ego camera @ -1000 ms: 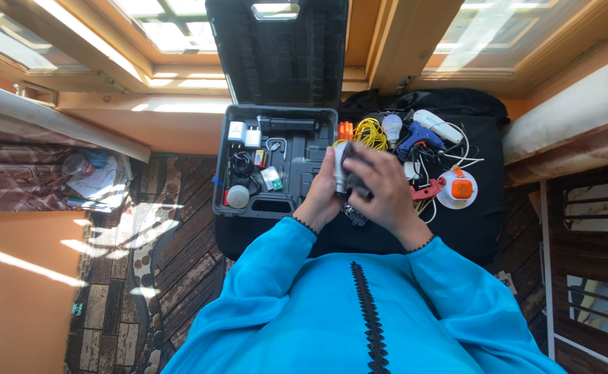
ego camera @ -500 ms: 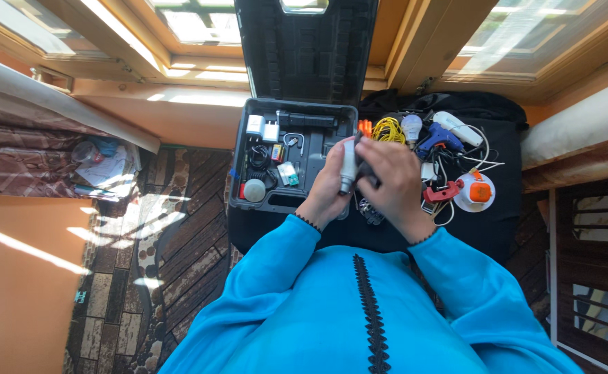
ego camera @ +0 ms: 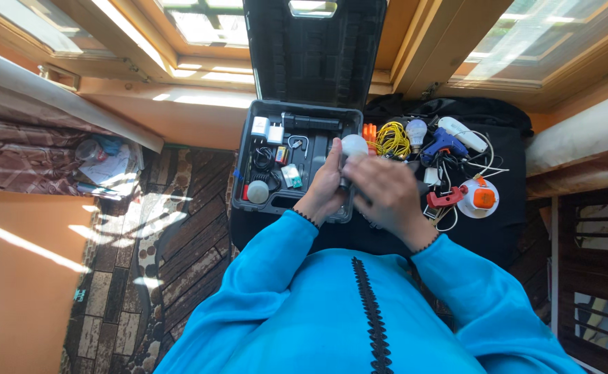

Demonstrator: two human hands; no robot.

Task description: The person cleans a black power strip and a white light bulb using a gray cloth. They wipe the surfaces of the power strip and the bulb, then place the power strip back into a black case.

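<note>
White and rounded at its far end, the bulb-shaped lamp (ego camera: 353,147) sits upright between both hands, just above the right edge of the open black tool case (ego camera: 297,201). The left hand (ego camera: 325,185) wraps its fingers round the lamp's paler neck, closed firmly on it; the right hand (ego camera: 387,194) covers the lower part, fingers curled, though what exactly they pinch is hidden. Turning or fitting the base would go best with the left hand kept steady on the neck, not the dome, and the work held low over the tabletop. Its dome looks smooth and matte, bright in the sun. Right of the hands lie a yellow wire coil (ego camera: 391,140), a second bulb (ego camera: 416,129), a blue glue gun (ego camera: 442,143) and a round white-and-orange lamp (ego camera: 478,196) on the black cloth (ego camera: 505,228).
</note>
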